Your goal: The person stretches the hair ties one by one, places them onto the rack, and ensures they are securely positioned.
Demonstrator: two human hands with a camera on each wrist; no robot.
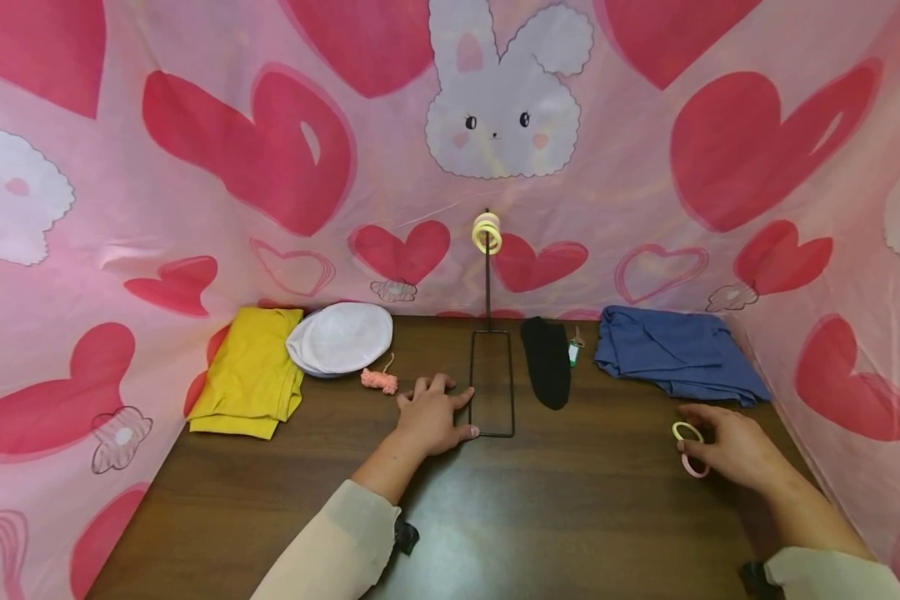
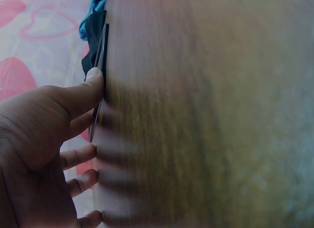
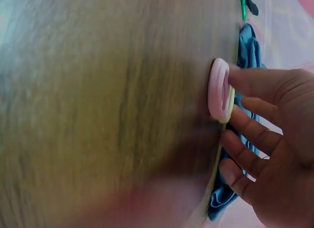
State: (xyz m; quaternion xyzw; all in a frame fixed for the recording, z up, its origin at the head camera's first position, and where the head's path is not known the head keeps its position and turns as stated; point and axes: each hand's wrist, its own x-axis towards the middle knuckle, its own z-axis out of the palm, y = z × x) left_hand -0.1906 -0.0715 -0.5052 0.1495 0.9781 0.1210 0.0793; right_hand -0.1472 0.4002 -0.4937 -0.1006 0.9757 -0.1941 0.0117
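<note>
A black wire stand (image 1: 512, 383) has a flat rectangular base on the table and an upright rod. Yellow and pink hair ties (image 1: 486, 233) hang near the rod's top. My left hand (image 1: 433, 415) lies with fingers spread on the wood, its thumb (image 2: 95, 77) and index finger at the base's left side. Over at the right, my right hand (image 1: 735, 446) pinches a pink and yellow hair tie (image 3: 219, 90) between thumb and fingers, close over the table in front of a folded blue cloth (image 1: 675, 354).
Right of the stand lie a black sock (image 1: 546, 362) and a key with a green tag (image 1: 574, 353). On the left are a folded yellow cloth (image 1: 247, 375), a white round cap-like item (image 1: 341, 337) and a pink yarn bundle (image 1: 378, 381). Printed pink fabric (image 1: 390, 192) encloses the table.
</note>
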